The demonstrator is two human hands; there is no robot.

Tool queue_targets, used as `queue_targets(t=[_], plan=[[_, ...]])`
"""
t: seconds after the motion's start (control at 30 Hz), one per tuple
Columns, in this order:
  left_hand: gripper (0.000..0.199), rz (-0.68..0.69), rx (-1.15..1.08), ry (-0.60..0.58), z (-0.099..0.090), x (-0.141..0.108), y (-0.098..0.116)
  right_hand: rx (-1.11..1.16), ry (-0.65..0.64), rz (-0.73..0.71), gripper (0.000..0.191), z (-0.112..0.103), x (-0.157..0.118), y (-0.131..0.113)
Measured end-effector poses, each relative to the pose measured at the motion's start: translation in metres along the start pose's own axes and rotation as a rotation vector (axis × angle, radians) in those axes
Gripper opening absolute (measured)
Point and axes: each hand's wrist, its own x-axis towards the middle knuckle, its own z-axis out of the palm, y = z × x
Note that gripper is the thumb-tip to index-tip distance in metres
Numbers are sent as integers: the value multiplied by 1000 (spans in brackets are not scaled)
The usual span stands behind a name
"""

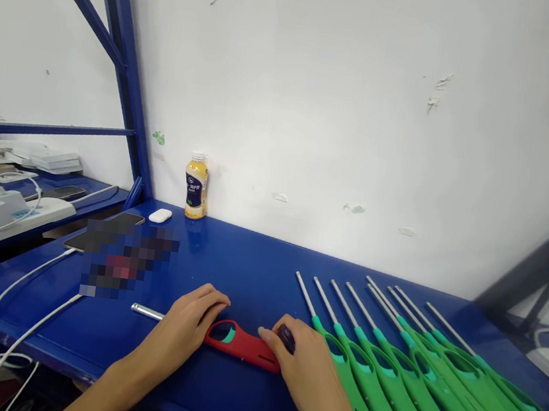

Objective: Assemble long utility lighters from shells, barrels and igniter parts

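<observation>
A red long-necked lighter lies crosswise near the front of the blue table, its metal tube pointing left and a teal trigger inside its loop. My left hand is closed around the neck end, beside the loop. At the handle end, my right hand is closed on a dark, rounded object, with the thumb by the red handle. What the dark object is cannot be made out. Several green lighters lie side by side to the right, tubes pointing away from me.
A yellow bottle and a white case stand near the wall. Phones with white cables lie at left, partly pixelated. A power strip sits on the far-left table, beside a blue metal frame.
</observation>
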Motion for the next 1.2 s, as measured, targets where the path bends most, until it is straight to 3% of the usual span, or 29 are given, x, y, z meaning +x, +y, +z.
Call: queue_targets(t=[0.17, 0.37, 0.57, 1.2], plan=[[22, 36, -59, 63, -4, -2, 8, 223, 112, -24, 42, -11, -3, -5], [18, 115, -189, 40, 4, 0, 40, 683, 174, -136, 46, -31, -14, -25], [24, 166, -257, -23, 28, 3, 62, 1401, 168, -325, 40, -33, -22, -42], [21, 220, -246, -25, 34, -3, 63, 1441, 106, -377, 42, -29, -24, -40]])
